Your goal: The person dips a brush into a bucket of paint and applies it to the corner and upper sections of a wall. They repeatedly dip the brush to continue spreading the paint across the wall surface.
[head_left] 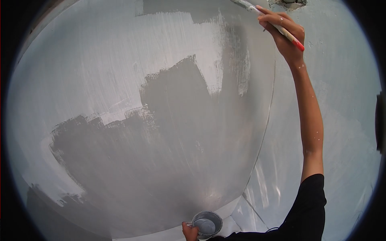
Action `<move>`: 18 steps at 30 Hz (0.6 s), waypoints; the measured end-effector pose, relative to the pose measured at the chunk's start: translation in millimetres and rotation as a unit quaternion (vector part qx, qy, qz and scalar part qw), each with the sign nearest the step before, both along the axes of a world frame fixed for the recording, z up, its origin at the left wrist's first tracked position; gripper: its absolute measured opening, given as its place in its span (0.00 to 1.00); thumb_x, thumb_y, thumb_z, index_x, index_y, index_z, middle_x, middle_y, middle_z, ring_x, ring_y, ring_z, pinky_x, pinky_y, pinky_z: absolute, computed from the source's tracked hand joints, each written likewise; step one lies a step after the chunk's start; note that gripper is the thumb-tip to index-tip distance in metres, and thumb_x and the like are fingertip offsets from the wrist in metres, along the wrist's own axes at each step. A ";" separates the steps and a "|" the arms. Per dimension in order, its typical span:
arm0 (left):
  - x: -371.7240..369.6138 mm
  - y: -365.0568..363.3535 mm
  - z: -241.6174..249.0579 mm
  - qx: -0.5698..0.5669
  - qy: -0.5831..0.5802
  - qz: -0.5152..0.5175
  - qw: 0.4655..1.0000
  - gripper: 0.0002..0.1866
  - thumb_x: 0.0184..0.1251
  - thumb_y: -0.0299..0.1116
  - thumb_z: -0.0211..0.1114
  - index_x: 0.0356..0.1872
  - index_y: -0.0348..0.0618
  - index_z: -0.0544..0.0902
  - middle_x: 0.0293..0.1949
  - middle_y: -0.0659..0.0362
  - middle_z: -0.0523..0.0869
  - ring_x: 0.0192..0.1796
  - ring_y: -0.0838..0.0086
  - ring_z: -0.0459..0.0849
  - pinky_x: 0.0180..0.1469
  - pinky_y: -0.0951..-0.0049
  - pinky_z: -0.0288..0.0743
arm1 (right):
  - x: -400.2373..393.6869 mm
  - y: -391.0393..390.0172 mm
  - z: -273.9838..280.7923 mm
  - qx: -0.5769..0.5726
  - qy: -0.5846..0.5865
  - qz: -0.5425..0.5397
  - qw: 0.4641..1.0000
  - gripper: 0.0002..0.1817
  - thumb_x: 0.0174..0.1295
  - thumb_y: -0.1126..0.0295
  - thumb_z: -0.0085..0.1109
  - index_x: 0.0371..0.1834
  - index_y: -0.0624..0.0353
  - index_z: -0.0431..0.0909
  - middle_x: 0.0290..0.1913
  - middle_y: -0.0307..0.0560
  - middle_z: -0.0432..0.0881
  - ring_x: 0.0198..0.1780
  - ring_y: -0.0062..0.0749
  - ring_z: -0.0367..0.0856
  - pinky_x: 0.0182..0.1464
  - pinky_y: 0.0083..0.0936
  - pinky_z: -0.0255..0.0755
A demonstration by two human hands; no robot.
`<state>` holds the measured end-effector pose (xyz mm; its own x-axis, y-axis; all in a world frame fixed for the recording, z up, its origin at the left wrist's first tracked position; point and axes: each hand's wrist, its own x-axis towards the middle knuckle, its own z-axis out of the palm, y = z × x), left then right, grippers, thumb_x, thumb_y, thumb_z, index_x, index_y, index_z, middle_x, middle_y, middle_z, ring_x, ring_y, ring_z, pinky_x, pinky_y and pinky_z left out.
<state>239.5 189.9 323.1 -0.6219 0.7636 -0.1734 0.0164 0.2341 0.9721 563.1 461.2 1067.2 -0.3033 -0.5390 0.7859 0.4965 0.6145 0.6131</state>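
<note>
High at the upper right, my right hand (283,30) is closed round the handle of a paintbrush (291,38) with a red end. The brush's head reaches the top edge of the view, against the wall, and is partly cut off. Low in the middle, my left hand (189,231) grips a grey mug (219,223) by its side. Pale paint (206,226) shows inside the mug. In front of me the wall (181,116) is partly grey and partly covered with white, streaky brush strokes (112,60).
A corner line (268,116) runs down between the grey wall and a pale bluish wall (345,120) on the right. A broken hole (287,4) shows at the top right. A dark object (380,122) stands at the right edge. White surface (229,209) lies below the corner.
</note>
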 end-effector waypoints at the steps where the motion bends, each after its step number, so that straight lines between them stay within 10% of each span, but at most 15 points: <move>1: 3.3 -0.9 5.6 0.017 0.003 -0.012 1.000 0.21 0.45 0.15 0.60 0.44 0.40 0.69 0.29 0.57 0.74 0.23 0.70 0.75 0.21 0.65 0.71 | 0.3 5.3 22.1 -0.040 0.033 0.031 0.998 0.07 0.58 0.80 0.73 0.38 0.58 0.91 0.47 0.44 0.93 0.40 0.28 0.89 0.42 0.23 0.83; 5: 9.5 -2.7 -7.3 0.071 0.018 -0.018 0.997 0.07 0.58 0.22 0.53 0.38 0.39 0.71 0.32 0.57 0.72 0.28 0.68 0.72 0.30 0.62 0.72 | 6.8 57.1 36.0 -0.093 0.058 -0.042 0.993 0.08 0.60 0.77 0.74 0.41 0.53 0.92 0.45 0.40 0.94 0.36 0.22 0.85 0.41 0.19 0.82; 7: 5.5 -3.7 -13.8 0.082 0.026 -0.001 0.996 0.07 0.58 0.22 0.54 0.38 0.38 0.71 0.32 0.57 0.72 0.28 0.68 0.72 0.30 0.62 0.72 | 2.4 65.9 -7.9 -0.093 0.057 -0.024 0.994 0.14 0.55 0.79 0.75 0.42 0.47 0.93 0.36 0.36 0.92 0.33 0.20 0.81 0.42 0.22 0.82; 13: 5.3 -20.6 16.9 0.070 0.069 0.020 0.995 0.10 0.57 0.23 0.55 0.41 0.37 0.71 0.32 0.57 0.72 0.30 0.68 0.72 0.28 0.65 0.72 | 25.8 26.4 -136.1 -0.217 -0.024 -0.002 0.976 0.12 0.48 0.80 0.77 0.35 0.51 0.92 0.47 0.43 0.93 0.35 0.25 0.86 0.45 0.23 0.85; 18: -27.7 -15.0 -56.8 0.141 0.014 -0.010 0.990 0.12 0.56 0.22 0.54 0.43 0.35 0.71 0.31 0.56 0.75 0.29 0.67 0.72 0.29 0.65 0.75 | 30.1 11.1 -57.5 -0.108 0.040 0.044 0.992 0.09 0.56 0.77 0.75 0.39 0.54 0.92 0.47 0.43 0.93 0.32 0.24 0.85 0.36 0.18 0.82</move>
<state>211.8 174.9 266.3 -0.6077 0.7915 0.0656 0.0457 -0.0475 0.9978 593.3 472.3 1009.7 -0.1945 -0.3769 0.9056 0.4770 0.7704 0.4231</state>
